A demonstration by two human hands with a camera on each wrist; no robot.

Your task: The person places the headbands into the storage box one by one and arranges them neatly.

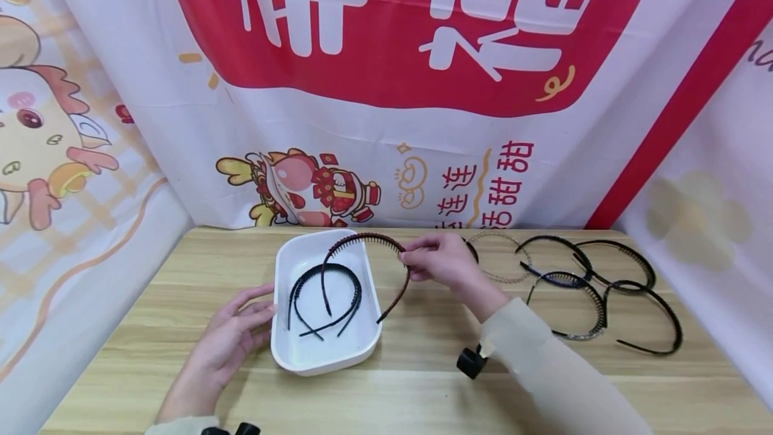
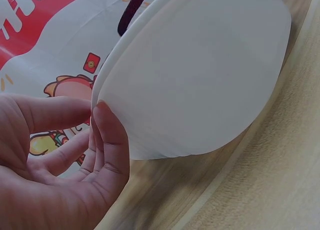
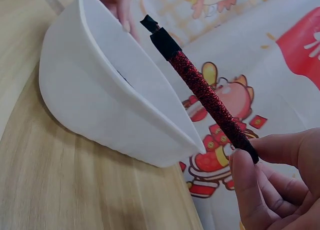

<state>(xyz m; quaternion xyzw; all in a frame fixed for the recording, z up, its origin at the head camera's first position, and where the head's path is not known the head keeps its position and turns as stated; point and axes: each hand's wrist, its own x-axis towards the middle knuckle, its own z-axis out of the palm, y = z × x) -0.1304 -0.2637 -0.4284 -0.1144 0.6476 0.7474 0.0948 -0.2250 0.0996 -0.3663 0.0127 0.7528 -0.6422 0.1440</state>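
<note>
Over the right side of a white plastic bin point(image 1: 326, 362) hangs a dark red glittery headband point(image 1: 395, 297) with comb teeth along its inner edge. My right hand point(image 1: 443, 262) pinches it on its right side between thumb and fingers. In the right wrist view the headband point(image 3: 200, 89) shows edge-on, its black tip above the bin's rim. Black headbands point(image 1: 357, 287) lie overlapping inside the bin. At the bin's left side, my left hand point(image 1: 232, 334) holds the rim. The left wrist view shows a fingertip on the outer wall and another finger at the rim point(image 2: 107, 64).
To the right on the wooden table point(image 1: 435, 388) lie several more headbands, among them a pale beaded one point(image 1: 504, 280), a silver-edged one point(image 1: 580, 337) and a black one point(image 1: 676, 327). A printed cloth point(image 1: 392, 166) hangs behind the table, with more cloth at both sides.
</note>
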